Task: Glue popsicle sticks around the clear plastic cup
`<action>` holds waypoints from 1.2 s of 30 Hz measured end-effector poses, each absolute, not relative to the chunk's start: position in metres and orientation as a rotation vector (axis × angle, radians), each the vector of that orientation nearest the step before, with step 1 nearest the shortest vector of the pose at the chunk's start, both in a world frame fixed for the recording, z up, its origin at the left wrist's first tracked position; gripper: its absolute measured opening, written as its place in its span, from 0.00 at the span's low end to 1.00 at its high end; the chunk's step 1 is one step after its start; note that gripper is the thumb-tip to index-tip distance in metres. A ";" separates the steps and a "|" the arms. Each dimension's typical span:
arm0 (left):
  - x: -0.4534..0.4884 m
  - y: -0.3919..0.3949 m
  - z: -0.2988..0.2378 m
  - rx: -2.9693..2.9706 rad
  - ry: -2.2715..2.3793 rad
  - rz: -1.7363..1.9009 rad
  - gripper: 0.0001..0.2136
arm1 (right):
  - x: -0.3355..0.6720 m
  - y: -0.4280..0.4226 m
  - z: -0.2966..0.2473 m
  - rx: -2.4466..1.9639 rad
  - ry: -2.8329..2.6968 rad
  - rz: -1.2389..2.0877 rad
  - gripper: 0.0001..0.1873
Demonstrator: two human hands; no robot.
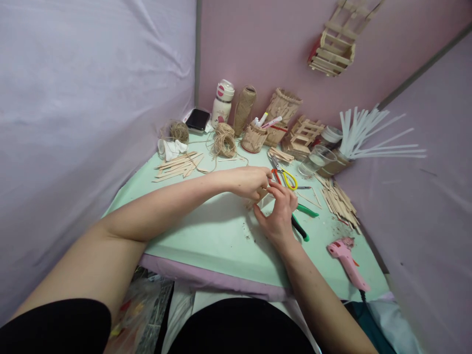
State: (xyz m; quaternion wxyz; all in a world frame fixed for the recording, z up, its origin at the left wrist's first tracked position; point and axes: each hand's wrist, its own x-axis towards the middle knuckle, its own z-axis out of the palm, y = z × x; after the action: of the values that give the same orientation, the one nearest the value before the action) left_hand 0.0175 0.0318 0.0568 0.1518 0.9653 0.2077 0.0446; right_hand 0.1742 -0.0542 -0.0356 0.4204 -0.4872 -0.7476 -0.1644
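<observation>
My left hand (pixel 250 181) and my right hand (pixel 279 212) meet over the middle of the table. Between their fingers is a small light-wood piece (pixel 262 195), mostly covered, so its full shape is hidden. The left fingers curl down onto it from above, while the right thumb and fingers close round it from the near side. Just beyond the hands lie scissors with yellow and red handles (pixel 290 179). Pliers with green and black handles (pixel 300 228) rest to the right, partly behind my right hand.
A pink glue gun (pixel 348 263) lies at the right. Stick piles (pixel 341 201), a clear cup (pixel 316 161), white glue sticks (pixel 363 132), twine (pixel 224 140), a bottle (pixel 222 104) and a phone (pixel 198 119) line the sides and back. A wooden basket (pixel 332 54) hangs on the wall.
</observation>
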 end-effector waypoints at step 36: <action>0.019 0.031 0.055 2.717 0.649 0.105 0.05 | 0.179 -0.060 -0.048 -1.417 -1.853 -0.275 0.36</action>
State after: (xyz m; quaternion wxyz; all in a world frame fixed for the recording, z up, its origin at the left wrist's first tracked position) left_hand 0.0191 0.0313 0.0553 0.1720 0.9575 0.2286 0.0368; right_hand 0.1789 -0.0601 -0.0476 0.3861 -0.5564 -0.7278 -0.1080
